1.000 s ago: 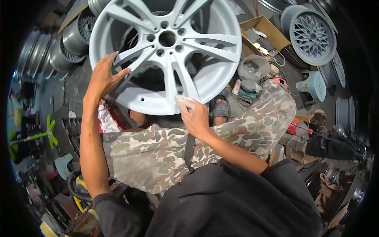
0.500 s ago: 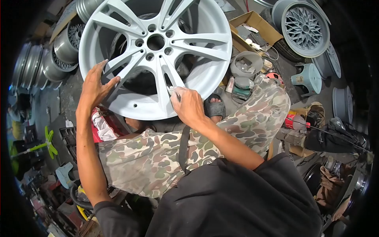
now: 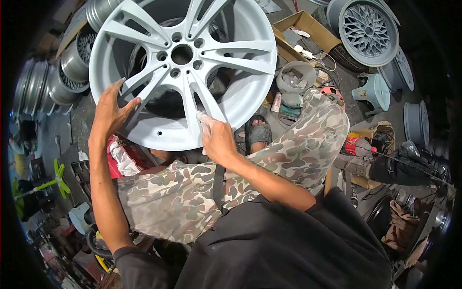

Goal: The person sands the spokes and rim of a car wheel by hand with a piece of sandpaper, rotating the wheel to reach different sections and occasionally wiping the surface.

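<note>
A large pale grey wheel rim (image 3: 240, 53) with twin spokes lies tilted in front of my knees. At its lower left edge, my left hand (image 3: 111, 108) rests with thumb and fingers spread, the fingertips by a spoke. My right hand (image 3: 216, 137) is closed at the near end of the lower spoke, by the rim's edge. Its fingers are pressed together round something small and whitish that is mostly hidden, so I cannot make out what it is. White dust shows on the fingertips of both hands.
Right of the rim are a bucket (image 3: 296, 77), a green sander (image 3: 290, 107), a cardboard box (image 3: 313, 30) and a light blue stool (image 3: 371, 94). A mesh-patterned wheel (image 3: 369, 31) stands at upper right. More silver wheels (image 3: 77, 60) are stacked at left.
My right hand has moved slightly down and left along the lower spoke. The left hand keeps its place on the rim. The whole view has shifted a little.
</note>
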{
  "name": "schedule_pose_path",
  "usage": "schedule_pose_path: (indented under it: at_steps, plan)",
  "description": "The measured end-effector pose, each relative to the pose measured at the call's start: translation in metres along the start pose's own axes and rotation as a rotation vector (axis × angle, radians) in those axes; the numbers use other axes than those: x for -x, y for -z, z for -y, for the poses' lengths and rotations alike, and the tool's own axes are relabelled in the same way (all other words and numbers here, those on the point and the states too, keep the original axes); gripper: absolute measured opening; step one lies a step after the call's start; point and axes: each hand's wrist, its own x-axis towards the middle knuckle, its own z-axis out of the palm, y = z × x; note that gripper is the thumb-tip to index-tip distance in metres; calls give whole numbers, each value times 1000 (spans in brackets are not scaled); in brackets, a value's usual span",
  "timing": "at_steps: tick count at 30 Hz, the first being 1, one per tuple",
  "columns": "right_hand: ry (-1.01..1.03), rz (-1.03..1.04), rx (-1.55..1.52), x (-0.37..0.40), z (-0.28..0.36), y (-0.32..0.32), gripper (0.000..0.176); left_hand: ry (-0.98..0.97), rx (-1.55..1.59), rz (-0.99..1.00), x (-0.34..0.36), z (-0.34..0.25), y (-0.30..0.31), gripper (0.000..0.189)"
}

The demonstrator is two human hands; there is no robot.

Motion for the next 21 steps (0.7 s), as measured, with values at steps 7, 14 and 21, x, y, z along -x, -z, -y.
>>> schedule_pose_path:
  at_steps: [7, 14, 21]
  plan:
    - [86, -136, 281, -63, -3, -32, 35, -22, -34, 1, -4, 4, -3, 76]
    - [64, -27, 84, -7, 8, 3, 33, -2, -8, 17, -6, 3, -4, 76]
    - [77, -58, 122, -41, 7, -10, 33, -34, -4, 1, -10, 12, -7, 77]
